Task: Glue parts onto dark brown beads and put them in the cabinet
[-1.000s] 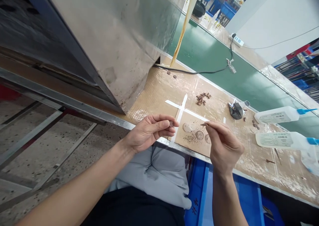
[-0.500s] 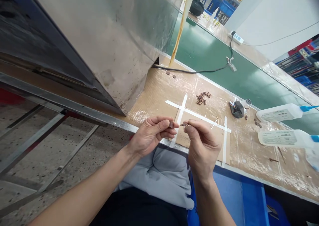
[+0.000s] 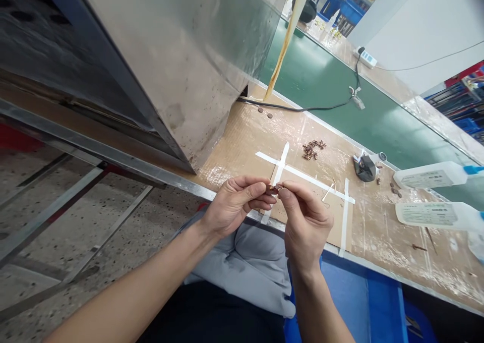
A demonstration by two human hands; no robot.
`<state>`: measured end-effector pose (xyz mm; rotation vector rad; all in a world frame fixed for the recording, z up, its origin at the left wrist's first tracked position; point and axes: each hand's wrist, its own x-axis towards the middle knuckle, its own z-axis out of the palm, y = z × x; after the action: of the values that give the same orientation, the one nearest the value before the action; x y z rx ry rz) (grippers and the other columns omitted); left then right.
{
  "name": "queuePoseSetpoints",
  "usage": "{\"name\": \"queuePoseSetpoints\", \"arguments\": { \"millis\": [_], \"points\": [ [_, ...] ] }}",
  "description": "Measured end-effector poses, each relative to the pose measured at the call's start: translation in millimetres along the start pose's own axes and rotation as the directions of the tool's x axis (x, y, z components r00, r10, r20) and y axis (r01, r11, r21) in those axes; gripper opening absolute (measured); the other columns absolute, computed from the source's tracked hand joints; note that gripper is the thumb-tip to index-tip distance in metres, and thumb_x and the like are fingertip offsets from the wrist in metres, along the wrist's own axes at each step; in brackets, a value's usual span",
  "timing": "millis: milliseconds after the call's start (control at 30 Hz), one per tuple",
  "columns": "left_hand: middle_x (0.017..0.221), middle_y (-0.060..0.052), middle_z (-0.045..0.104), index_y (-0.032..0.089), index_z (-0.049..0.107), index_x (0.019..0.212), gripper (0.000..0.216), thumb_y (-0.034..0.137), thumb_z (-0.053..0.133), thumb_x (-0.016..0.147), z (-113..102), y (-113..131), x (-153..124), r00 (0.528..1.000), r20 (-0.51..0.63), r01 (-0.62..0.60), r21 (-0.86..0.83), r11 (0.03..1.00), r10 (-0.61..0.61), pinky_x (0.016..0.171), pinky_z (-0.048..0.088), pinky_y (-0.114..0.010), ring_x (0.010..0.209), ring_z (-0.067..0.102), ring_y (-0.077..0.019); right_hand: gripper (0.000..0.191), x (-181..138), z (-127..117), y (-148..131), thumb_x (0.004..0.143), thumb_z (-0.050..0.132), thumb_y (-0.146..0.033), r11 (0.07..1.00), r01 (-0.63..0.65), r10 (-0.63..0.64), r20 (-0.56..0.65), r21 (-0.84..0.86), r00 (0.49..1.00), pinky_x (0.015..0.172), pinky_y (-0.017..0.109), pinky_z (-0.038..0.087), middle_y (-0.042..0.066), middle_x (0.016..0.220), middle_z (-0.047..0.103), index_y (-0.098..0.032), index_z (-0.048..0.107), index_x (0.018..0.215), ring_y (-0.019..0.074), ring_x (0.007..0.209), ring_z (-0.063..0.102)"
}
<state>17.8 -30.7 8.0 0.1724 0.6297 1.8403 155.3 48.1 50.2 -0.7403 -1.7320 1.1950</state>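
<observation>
My left hand (image 3: 240, 204) pinches a small dark-brown round piece (image 3: 270, 187) between thumb and forefinger, its other fingers curled below. Facing it, my right hand (image 3: 308, 227) is closed, thumb against forefinger, on a tiny brownish piece (image 3: 279, 186) that its fingertips mostly hide. The two pieces meet or nearly meet, just above the bench's front edge; whether they are joined I cannot tell. Beyond my hands lies a pile of small coppery-brown parts (image 3: 310, 150). Two brown discs (image 3: 269, 115) rest farther back, near a black cable.
A big metal housing (image 3: 181, 70) stands on the left. White tape (image 3: 313, 181) marks a cardboard area on the bench. To the right are a black bag-like bundle (image 3: 365, 168) and a plastic bottle (image 3: 427, 213) beside another. A blue crate (image 3: 363, 297) sits below the edge.
My hands have come together, so the gap between the two small pieces has closed. The view has shifted slightly; things on the bench stay put.
</observation>
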Motion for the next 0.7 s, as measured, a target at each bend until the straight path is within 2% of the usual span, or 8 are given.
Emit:
{"name": "queuePoseSetpoints", "arguments": {
  "millis": [167,367,500,600,700],
  "points": [
    [0.086,-0.010,0.090,0.016,0.095,0.102,0.032,0.033,0.113,0.081,0.7,-0.3,0.6,1.000,-0.017,0.004,-0.001,1.000,-0.004,0.073,0.072,-0.021,0.077,0.088,-0.0195,0.010,-0.3,-1.6,-0.7,0.106,0.091,-0.028,1.000,0.022,-0.022,0.003,-0.016,1.000,0.096,0.039,0.074,0.002,0.112,0.090,-0.032,0.094,0.114,0.0238,0.103,0.086],
    [0.088,-0.010,0.090,0.016,0.095,0.104,0.034,0.035,0.113,0.082,2.7,0.8,0.4,0.999,-0.025,0.024,0.008,1.000,-0.024,0.076,0.072,-0.020,0.078,0.088,-0.0179,0.011,0.7,-1.1,3.2,0.103,0.094,-0.032,0.999,-0.035,0.036,-0.034,0.018,0.999,0.093,0.039,0.072,0.004,0.111,0.090,-0.030,0.094,0.114,0.0244,0.102,0.086],
    [0.094,-0.011,0.091,0.016,0.095,0.109,0.033,0.031,0.111,0.084,5.8,1.4,-2.2,0.998,-0.053,0.023,0.054,0.998,-0.020,0.081,0.072,-0.020,0.082,0.089,-0.0178,0.012,3.2,-0.8,6.9,0.103,0.094,-0.030,0.982,-0.097,0.104,-0.041,0.161,0.994,0.091,0.037,0.070,0.003,0.109,0.089,-0.029,0.093,0.115,0.0219,0.097,0.084],
    [0.100,-0.013,0.092,0.015,0.094,0.112,0.033,0.029,0.109,0.086,7.1,0.0,-5.5,0.995,-0.100,0.014,0.136,0.991,0.000,0.083,0.074,-0.024,0.087,0.090,-0.0206,0.011,4.8,-2.2,6.7,0.104,0.092,-0.027,0.935,-0.190,0.205,-0.018,0.300,0.979,0.090,0.034,0.069,0.004,0.110,0.088,-0.028,0.093,0.115,0.0187,0.093,0.082],
    [0.098,-0.012,0.092,0.015,0.094,0.111,0.032,0.030,0.109,0.087,8.8,-2.5,-9.4,0.988,-0.148,-0.008,0.202,0.979,0.038,0.082,0.074,-0.025,0.086,0.090,-0.0223,0.009,5.1,-4.3,3.8,0.104,0.093,-0.027,0.879,-0.255,0.272,0.017,0.402,0.962,0.085,0.030,0.070,0.004,0.108,0.087,-0.027,0.092,0.113,0.0163,0.088,0.079]
  ]
}}
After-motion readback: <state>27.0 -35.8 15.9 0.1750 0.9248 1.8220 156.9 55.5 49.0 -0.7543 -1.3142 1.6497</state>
